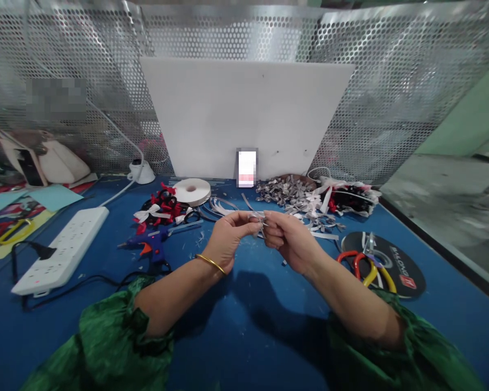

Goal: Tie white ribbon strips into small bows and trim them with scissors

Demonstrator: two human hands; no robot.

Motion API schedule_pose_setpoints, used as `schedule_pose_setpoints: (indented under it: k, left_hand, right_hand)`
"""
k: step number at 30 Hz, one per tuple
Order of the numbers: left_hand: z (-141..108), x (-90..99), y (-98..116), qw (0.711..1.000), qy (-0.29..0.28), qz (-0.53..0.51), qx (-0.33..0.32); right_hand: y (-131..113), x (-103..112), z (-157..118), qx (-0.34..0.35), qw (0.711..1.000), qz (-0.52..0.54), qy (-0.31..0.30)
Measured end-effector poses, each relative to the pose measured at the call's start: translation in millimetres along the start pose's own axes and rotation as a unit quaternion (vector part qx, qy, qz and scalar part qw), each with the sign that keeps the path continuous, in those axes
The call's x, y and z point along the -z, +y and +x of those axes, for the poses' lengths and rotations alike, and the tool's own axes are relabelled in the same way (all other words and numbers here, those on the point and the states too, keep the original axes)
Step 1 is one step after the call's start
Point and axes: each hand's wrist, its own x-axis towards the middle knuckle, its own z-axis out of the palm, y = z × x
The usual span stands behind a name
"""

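Observation:
My left hand (229, 237), with a gold bangle at the wrist, pinches a small piece of grey-white ribbon (257, 218) in the middle of the view. Close against it, my right hand (287, 237) grips the same ribbon between thumb and fingers. The fingertips partly hide the ribbon's shape. Behind my hands lie loose white ribbon strips (223, 207) and a pile of small grey and white bows (291, 195). A roll of white ribbon (191, 190) lies flat beyond my left hand, beside red and black bows (169, 205).
A blue glue gun (152, 243) and a white power strip (65, 244) with cables are at left. Red-handled and yellow-handled tools (356, 262) rest on a black disc (405, 263) at right. A lit phone (246, 167) leans on a white board (248, 114).

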Motion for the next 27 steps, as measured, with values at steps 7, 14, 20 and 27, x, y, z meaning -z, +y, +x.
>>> schedule_pose_setpoints:
  k: [7, 14, 20, 27]
  left_hand:
    - [1.5, 0.5, -3.1, 1.0, -0.004, -0.016, 0.004]
    - [-1.5, 0.2, 1.8, 0.996, -0.031, -0.024, 0.079]
    - [-1.9, 0.3, -0.7, 0.999, -0.002, -0.004, 0.046]
    - [0.4, -0.6, -1.8, 0.998, -0.005, -0.029, 0.057]
  right_hand:
    - [0.4, -0.8, 1.8, -0.093, 0.991, 0.1, -0.012]
    - [3.4, 3.0, 4.1, -0.095, 0.992, 0.085, 0.006]
    - [2.3, 0.2, 1.3, -0.065, 0.998, 0.016, 0.002]
    - [0.9, 1.9, 3.2, -0.108, 0.993, 0.048, -0.009]
